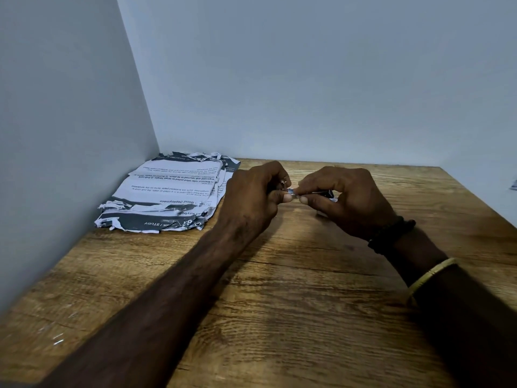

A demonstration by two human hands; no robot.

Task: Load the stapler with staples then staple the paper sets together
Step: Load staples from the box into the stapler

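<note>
- Two hands meet at mid-surface, to the right of the paper stack (167,191), fingertips almost touching each other.
- Left hand (251,197): fingers curled in, thumb and forefinger pinching the near end of the stapler (321,192). A small metal part shows just above that pinch; can't tell what it is.
- Right hand (347,200): fingers curled over the stapler from above, thumb under it, gripping the body. Only a thin silver strip and a dark tip show past the fingers.
- Stapler: small, lying roughly level between both hands, held low over the surface (279,303), right of the paper stack and well apart from it. Can't tell if it is open or closed, or if staples are in it; the fingers cover most of it.
- Paper stack: printed sheets, white with dark grey bands, edges torn and ragged, loosely piled and not squared up. It lies flat on the surface in the far left corner, against the left wall (56,135) and just short of the back wall (307,79). The left hand's knuckles overlap its right edge in view; contact unclear.
- Right wrist, further right of the paper stack: black bead bracelet (391,233), then gold bangle (430,275) higher up the forearm.
- Surface: brown wood grain, both forearms reaching across it from the near edge.
</note>
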